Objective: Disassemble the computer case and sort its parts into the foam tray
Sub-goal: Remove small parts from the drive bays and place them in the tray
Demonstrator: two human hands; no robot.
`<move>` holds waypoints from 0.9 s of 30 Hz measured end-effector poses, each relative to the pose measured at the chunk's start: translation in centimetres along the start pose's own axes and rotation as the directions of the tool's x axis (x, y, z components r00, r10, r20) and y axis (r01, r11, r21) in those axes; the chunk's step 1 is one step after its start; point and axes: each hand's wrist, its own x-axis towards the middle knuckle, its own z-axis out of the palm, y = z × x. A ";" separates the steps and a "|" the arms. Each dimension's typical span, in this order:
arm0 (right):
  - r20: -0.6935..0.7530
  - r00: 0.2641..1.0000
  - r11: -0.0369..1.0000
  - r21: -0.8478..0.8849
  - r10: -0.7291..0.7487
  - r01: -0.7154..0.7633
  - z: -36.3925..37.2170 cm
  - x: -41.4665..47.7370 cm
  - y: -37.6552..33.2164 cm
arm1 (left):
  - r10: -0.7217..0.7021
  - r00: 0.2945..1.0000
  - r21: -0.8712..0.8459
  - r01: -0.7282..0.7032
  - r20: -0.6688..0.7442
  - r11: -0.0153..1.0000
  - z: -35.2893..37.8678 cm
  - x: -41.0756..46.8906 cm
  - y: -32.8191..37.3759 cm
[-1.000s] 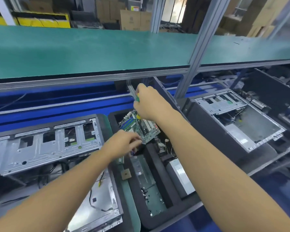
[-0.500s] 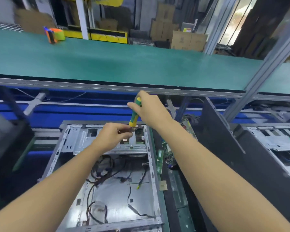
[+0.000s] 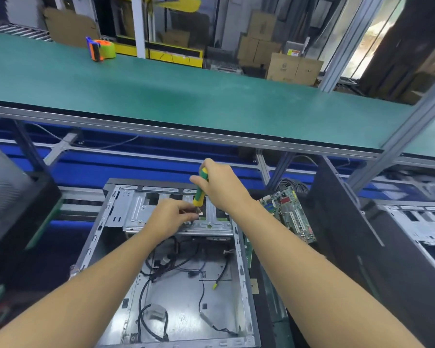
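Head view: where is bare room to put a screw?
The green shelf is bare between the tape dispenser and the metal post. The computer case is crowded: cables on its floor, left hand and right hand with screwdriver at its far end.

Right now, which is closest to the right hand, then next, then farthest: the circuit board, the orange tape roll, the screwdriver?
1. Screwdriver, gripped in the right hand.
2. Circuit board, just to its right.
3. Tape roll, far left on the green belt.

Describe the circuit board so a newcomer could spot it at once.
Find the open computer case in the middle. Right of its far corner lies a circuit board. Its red and white slots set it apart from the grey metal nearby.
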 end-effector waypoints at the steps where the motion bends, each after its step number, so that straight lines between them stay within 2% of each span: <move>1: -0.003 1.000 1.000 -0.002 -0.001 0.001 0.0 0.0 0.1 | -0.001 1.000 0.000 0.001 -0.015 1.000 0.1 0.1 0.0; 19: -0.026 0.999 1.000 -0.002 -0.022 0.022 0.0 0.4 0.7 | -0.038 0.999 -0.042 0.037 -0.032 0.998 0.4 0.2 0.4; 27: -0.001 0.996 0.986 -0.145 -0.086 0.085 0.1 0.5 0.2 | -0.039 0.999 -0.060 0.038 -0.016 0.997 0.0 -0.1 0.5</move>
